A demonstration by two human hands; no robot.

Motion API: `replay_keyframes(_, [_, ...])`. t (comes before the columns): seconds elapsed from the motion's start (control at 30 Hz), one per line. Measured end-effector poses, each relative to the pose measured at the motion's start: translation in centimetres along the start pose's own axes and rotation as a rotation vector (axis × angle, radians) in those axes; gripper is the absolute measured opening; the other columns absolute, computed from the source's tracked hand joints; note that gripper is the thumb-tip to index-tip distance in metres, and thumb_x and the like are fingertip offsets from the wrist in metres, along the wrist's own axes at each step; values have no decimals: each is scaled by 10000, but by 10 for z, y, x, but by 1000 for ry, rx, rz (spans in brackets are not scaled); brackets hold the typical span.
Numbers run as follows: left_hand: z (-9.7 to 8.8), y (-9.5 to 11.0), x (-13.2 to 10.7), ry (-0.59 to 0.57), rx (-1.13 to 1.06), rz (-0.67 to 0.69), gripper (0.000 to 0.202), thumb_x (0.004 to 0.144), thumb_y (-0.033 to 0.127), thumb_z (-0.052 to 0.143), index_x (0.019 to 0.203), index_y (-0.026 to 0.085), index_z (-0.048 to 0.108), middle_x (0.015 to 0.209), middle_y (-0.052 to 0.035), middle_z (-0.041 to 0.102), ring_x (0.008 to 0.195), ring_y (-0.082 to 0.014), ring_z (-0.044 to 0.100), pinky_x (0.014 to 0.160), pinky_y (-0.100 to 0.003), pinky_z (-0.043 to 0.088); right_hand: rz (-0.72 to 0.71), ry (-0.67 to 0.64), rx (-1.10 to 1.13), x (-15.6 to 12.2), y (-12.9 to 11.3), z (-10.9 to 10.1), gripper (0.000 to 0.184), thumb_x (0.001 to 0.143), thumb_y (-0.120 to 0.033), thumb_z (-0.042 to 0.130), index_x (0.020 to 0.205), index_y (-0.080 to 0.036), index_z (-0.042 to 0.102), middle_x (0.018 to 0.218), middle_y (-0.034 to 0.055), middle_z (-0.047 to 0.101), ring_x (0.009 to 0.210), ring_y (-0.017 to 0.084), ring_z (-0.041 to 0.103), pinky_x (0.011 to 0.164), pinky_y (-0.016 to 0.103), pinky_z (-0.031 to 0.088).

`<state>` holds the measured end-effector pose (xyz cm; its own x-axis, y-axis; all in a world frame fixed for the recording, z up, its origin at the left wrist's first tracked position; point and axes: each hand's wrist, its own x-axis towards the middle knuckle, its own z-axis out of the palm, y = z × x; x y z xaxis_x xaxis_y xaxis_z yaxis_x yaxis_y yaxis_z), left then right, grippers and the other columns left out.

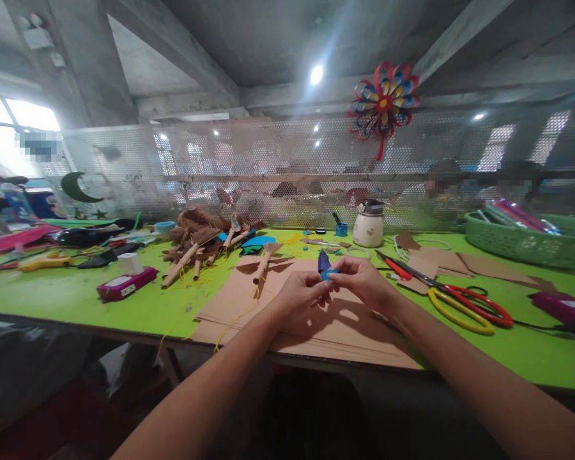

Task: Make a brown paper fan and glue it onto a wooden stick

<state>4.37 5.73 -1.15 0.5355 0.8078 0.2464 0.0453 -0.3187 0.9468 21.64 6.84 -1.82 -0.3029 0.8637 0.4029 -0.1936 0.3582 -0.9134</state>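
Note:
Both my hands meet over a stack of brown cardboard sheets (268, 313) on the green table (76, 297). My left hand (301, 300) and my right hand (364, 281) pinch a small blue piece (326, 275) between their fingertips. Just behind it a dark blue tube-like thing (322, 259) stands up; whether a hand holds it I cannot tell. A small broom-like stick with yellow thread (264, 263) lies on the cardboard to the left of my hands.
Red and yellow scissors (464, 305) lie to the right, next to cardboard cut-outs (460, 263). A pile of brown fibre brooms (201, 239), a pink box (126, 283), a white pot (368, 225), a green basket (531, 243) and a mesh screen with a paper flower (383, 102) surround them.

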Motion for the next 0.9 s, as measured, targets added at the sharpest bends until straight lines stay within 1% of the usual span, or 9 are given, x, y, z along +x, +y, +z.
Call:
replay_keyframes(0.17, [1,2,-2,32,-42,-53,338,722,444,628,726,106,635,573,-18,595,484,-82,465,482,-213,320,40,4,41,1,4,0,175,641,-230,758,674,-150,605,602,3,625,549,106,538,582,266,411])
replay_keyframes(0.33, [1,-2,0,40,-49,-65,313,723,424,622,707,112,629,557,-9,578,470,-78,458,467,-210,303,60,34,48,2,6,1,206,616,-229,767,679,-154,586,590,-5,618,540,109,542,567,267,407])
replay_keyframes(0.47, [4,-5,3,68,-29,-102,301,718,415,612,689,116,630,541,-4,564,469,-78,446,469,-211,298,86,54,116,3,7,2,310,575,-217,785,796,-168,573,598,-31,603,506,103,533,531,262,402])
replay_keyframes(0.53, [5,-5,4,89,-7,-99,282,721,397,604,685,119,633,529,4,554,458,-72,426,468,-208,295,95,48,128,4,7,3,353,572,-217,783,850,-163,572,595,-36,597,504,100,532,532,260,405])
replay_keyframes(0.63, [6,-6,5,113,32,-88,249,726,354,587,668,116,630,496,13,528,429,-63,385,454,-206,284,102,45,102,4,6,3,353,575,-232,775,857,-149,580,596,-28,603,512,98,537,546,261,414])
replay_keyframes(0.77, [3,-10,6,88,30,-101,226,735,335,555,674,124,608,534,-1,543,442,-74,401,443,-209,281,96,64,76,3,7,3,330,571,-249,775,824,-151,587,593,-24,611,521,102,543,557,266,419])
replay_keyframes(0.9, [1,-11,7,65,76,-61,230,749,346,547,671,136,598,527,8,513,456,-79,396,457,-213,285,96,75,81,4,8,3,333,567,-267,781,818,-159,591,601,-20,615,531,112,552,562,274,423])
